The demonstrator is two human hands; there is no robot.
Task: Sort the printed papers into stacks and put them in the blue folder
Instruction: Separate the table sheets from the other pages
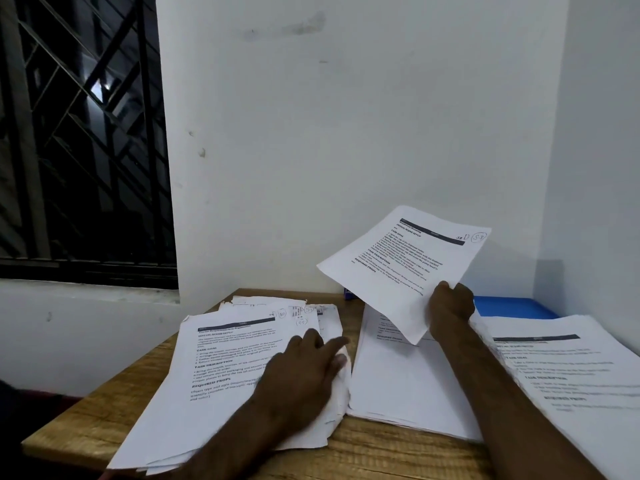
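Observation:
Three stacks of printed papers lie on the wooden table [363, 452]. My left hand [304, 368] rests flat with spread fingers on the left stack [214, 372], near its right edge. My right hand [450, 306] grips a single printed sheet [405, 268] by its lower edge and holds it tilted in the air above the middle stack [398, 382]. The right stack [571, 372] lies beside my right forearm. The blue folder [512, 307] lies flat at the back right corner, partly hidden behind the right stack and my hand.
White walls close in the table at the back and on the right. A barred dark window [79, 140] is at the left. A small blue-purple object [348, 293] sits at the table's back edge, mostly hidden behind the lifted sheet.

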